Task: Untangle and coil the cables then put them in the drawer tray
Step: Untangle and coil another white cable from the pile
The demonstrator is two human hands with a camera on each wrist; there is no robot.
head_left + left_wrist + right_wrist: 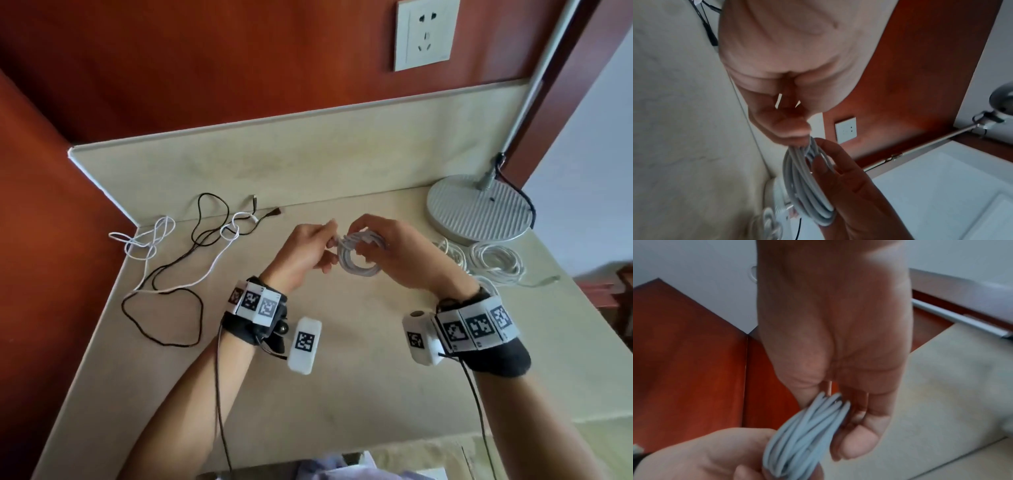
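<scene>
A white cable wound into a small coil is held above the middle of the beige table. My left hand pinches its left side, and my right hand curls round its right side. The left wrist view shows the coil edge-on, with the left fingertips pinching its top. In the right wrist view the right fingers wrap the coil. At the left of the table a white cable and a black cable lie loose and tangled together. No drawer tray shows.
A grey lamp base stands at the back right, its pole rising to the upper right. Loosely coiled white cables lie in front of it. A low beige ledge runs along the back, with a wall socket above.
</scene>
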